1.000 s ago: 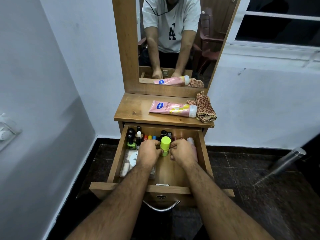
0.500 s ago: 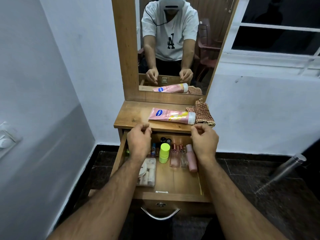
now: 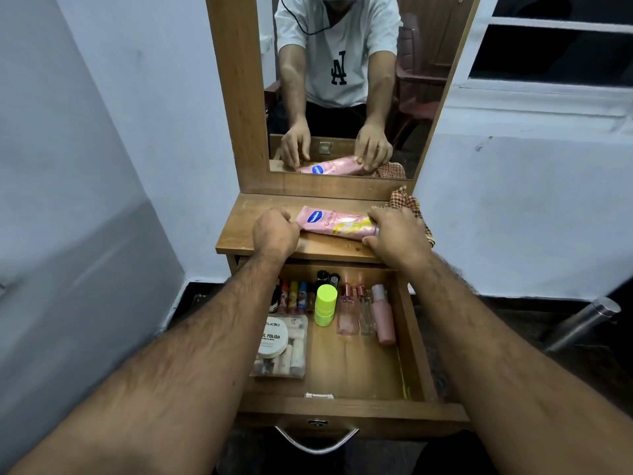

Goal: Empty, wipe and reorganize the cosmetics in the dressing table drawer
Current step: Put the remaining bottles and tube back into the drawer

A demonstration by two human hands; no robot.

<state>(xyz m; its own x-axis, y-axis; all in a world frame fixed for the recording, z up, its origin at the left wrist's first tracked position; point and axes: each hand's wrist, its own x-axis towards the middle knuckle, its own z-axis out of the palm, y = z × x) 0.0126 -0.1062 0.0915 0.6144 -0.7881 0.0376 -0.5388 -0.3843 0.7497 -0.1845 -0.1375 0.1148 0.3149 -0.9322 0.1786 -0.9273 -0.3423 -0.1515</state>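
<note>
Both hands had left the drawer [image 3: 346,368]: our left hand [image 3: 274,233] and right hand [image 3: 397,234] pinched the pink tube's [image 3: 337,227] ends on the bench [image 3: 239,231] above it, likely returning it to the tidied cosmetics.

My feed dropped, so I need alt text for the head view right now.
Both hands hold a pink tube lying on the dressing table top: left hand at its flat end, right hand at its cap end. A checked cloth lies behind the right hand. Below, the open drawer holds bottles and a green-capped bottle.
</note>
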